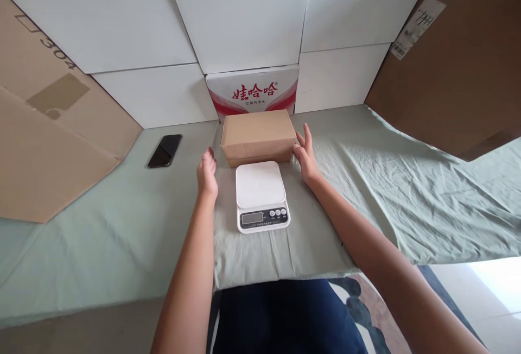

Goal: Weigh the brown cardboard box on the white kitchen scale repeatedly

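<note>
From the head camera, the brown cardboard box (259,136) lies just behind the digital kitchen scale (261,195). The open right hand (306,156) touches its right end; the open left hand (207,172) is near, holding nothing. It seems a two-hand grasp is starting; both palms must press the ends.

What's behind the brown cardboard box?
Behind the cardboard box stands a white carton with red lettering, backed by white panels. The carton's lower part is hidden by the box.
</note>
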A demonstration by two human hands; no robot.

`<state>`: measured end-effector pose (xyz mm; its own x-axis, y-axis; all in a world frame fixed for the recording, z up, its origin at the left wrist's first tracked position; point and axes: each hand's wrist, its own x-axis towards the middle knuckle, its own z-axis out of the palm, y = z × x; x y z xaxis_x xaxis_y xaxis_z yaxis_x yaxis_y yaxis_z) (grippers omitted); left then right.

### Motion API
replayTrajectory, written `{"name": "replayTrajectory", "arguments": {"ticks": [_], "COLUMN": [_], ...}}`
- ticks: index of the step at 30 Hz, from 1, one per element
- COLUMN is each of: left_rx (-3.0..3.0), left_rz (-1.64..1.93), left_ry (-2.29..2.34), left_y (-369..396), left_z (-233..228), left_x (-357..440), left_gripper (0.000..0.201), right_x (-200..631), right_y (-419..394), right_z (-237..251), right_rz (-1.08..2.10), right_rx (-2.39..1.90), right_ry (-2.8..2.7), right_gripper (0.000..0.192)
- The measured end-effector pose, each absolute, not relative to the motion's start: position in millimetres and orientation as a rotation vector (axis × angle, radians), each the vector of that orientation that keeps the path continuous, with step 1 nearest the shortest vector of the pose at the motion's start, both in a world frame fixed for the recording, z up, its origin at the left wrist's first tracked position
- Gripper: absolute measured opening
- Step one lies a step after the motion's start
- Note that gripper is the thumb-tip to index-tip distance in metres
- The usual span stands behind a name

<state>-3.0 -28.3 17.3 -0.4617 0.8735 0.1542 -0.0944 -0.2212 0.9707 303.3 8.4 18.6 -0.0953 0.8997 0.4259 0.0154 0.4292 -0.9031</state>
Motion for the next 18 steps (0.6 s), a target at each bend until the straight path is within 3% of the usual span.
{"name": "replayTrajectory", "arguments": {"ticks": [7, 18], "left_rx": [0.969, 1.262], "left_rz": [1.640, 1.681], "left_ry": [1.313, 1.268], "left_y": [-33, -52], "left_z": [20, 39], "left_x": [-3, 21], "left_gripper": [0.089, 0.076], "right_x": [302, 284], "right_y": [-3, -14], "right_z": [27, 41], "right_rz": [1.147, 0.972], "right_rx": [-0.903, -0.765], "right_ry": [-1.391, -1.521], "right_gripper": [0.096, 0.109]}}
